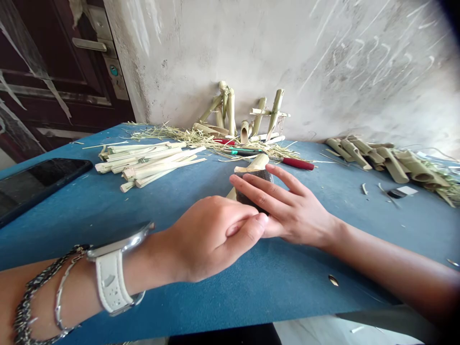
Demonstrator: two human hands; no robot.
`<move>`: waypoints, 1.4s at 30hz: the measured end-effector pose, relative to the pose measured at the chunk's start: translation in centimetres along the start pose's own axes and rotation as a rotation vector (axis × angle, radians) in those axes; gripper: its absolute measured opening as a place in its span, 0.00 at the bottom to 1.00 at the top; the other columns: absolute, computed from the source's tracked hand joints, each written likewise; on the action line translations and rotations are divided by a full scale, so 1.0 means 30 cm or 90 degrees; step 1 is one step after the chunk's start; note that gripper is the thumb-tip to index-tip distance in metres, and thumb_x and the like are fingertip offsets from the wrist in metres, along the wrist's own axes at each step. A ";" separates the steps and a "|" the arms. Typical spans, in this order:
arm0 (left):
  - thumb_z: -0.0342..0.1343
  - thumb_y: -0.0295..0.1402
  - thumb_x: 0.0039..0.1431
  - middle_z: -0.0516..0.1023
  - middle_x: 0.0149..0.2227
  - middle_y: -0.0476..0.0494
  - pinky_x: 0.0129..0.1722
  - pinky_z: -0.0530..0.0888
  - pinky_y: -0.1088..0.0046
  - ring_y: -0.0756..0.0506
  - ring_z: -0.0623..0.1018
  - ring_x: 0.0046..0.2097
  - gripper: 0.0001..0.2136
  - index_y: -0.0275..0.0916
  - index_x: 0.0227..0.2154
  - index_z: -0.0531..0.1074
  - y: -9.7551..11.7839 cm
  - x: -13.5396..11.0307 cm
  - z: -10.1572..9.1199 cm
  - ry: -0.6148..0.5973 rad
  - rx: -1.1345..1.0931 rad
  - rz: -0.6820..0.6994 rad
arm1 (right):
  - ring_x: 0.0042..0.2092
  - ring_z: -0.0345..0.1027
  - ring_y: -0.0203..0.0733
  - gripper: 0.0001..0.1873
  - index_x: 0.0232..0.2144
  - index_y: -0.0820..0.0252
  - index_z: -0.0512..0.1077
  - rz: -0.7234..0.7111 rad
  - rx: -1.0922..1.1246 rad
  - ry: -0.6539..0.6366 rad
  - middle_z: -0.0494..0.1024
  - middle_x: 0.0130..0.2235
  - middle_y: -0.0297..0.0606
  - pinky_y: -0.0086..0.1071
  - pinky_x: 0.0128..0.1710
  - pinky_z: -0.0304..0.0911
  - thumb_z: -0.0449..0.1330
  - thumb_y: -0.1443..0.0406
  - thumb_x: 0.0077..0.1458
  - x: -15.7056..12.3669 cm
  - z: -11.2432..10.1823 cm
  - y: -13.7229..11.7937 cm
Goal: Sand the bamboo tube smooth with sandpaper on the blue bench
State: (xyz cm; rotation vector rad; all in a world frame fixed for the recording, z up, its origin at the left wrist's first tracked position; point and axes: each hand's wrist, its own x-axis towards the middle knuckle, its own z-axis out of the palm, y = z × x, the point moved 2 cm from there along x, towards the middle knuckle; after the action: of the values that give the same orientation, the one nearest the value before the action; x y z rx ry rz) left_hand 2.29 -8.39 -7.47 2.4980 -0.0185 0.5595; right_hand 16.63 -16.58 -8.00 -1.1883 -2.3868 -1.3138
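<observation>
Now, right hand (pixel 291 211): fingers spread across a dark block (pixel 256 186), which sits at its 10 o'clock.
Left hand (pixel 212 237): curled, thumb pressed against right fingers.
Risk: loose pressure could let the block slide on the blue table (pixel 251 287).

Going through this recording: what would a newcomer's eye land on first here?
Two hands meet at the middle of a blue table, the right hand resting on a dark object and the left hand wearing a white watch. Behind them lie a pile of cut bamboo strips and, against the wall, bamboo pieces.
</observation>
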 end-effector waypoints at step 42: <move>0.43 0.35 0.62 0.63 0.22 0.55 0.20 0.62 0.80 0.55 0.63 0.21 0.10 0.38 0.29 0.64 -0.122 0.051 -0.098 0.188 -0.125 -0.180 | 0.62 0.49 0.43 0.26 0.61 0.59 0.53 0.002 0.177 -0.141 0.59 0.61 0.44 0.46 0.59 0.51 0.43 0.75 0.62 -0.045 0.053 0.069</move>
State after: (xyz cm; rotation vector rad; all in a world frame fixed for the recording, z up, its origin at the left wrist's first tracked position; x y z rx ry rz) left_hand 3.05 -3.58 -6.63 2.1584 0.3695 0.7577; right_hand 19.35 -15.51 -8.29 -1.3085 -2.6091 -0.8480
